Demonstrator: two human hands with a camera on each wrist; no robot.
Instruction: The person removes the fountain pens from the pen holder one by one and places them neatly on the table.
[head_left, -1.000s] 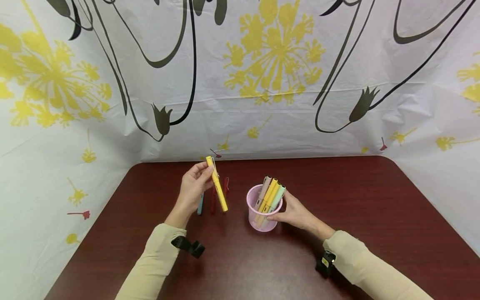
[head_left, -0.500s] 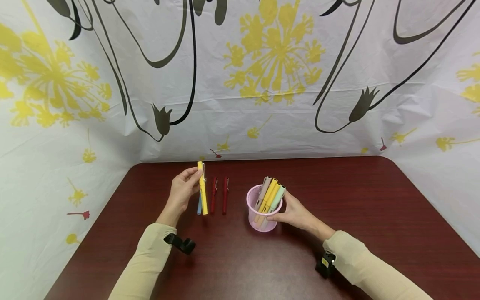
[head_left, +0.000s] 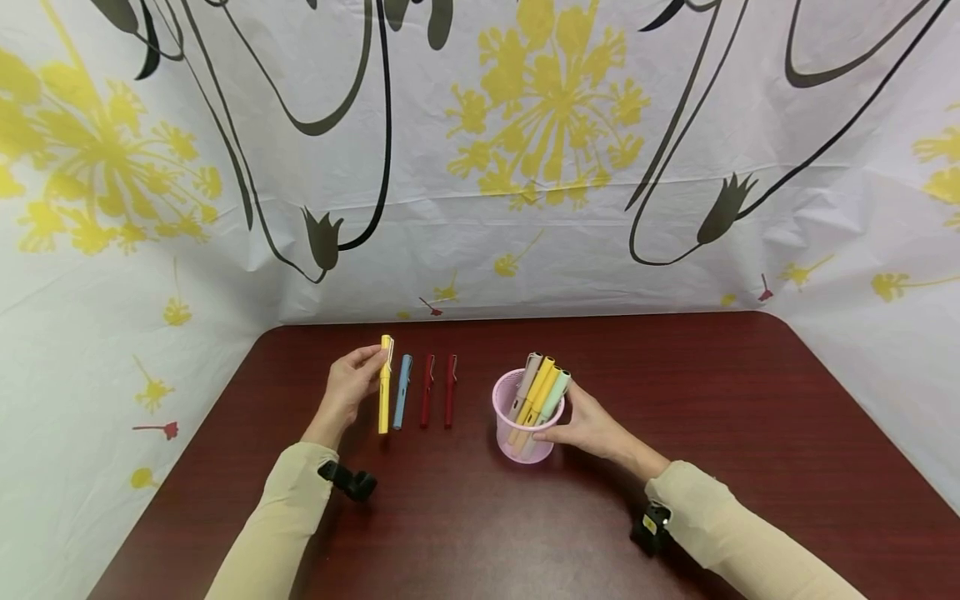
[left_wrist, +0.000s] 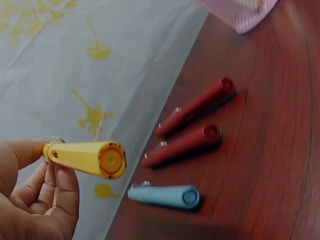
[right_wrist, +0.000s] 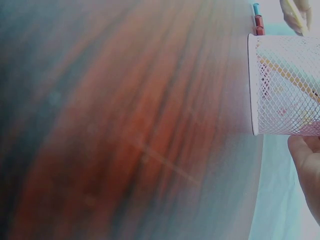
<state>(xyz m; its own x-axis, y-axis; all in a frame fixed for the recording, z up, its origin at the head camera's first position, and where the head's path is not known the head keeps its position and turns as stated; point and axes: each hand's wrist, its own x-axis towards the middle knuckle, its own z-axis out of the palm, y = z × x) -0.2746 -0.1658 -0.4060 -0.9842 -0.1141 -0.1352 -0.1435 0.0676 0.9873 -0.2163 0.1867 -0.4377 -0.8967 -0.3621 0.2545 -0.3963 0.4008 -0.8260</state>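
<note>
My left hand (head_left: 351,387) pinches a yellow pen (head_left: 384,392) near its clip end, to the left of a row of pens. In the left wrist view the yellow pen (left_wrist: 80,156) appears above the table, its end towards the camera. The row holds a blue pen (head_left: 402,392) and two dark red pens, a left red pen (head_left: 427,400) and a right red pen (head_left: 450,400). My right hand (head_left: 588,423) grips a pink mesh pen cup (head_left: 506,435) from its right side. Inside lean a greyish pen (head_left: 528,375), yellow pens (head_left: 538,390) and a mint green pen (head_left: 557,393).
The dark red-brown wooden table (head_left: 480,533) carries everything. A white sheet with a yellow and grey plant print (head_left: 555,108) hangs behind the table and along its sides.
My left hand has moved left with the yellow pen, past the red and blue pens, and the pen now stands straighter. The right hand and cup have stayed put.
</note>
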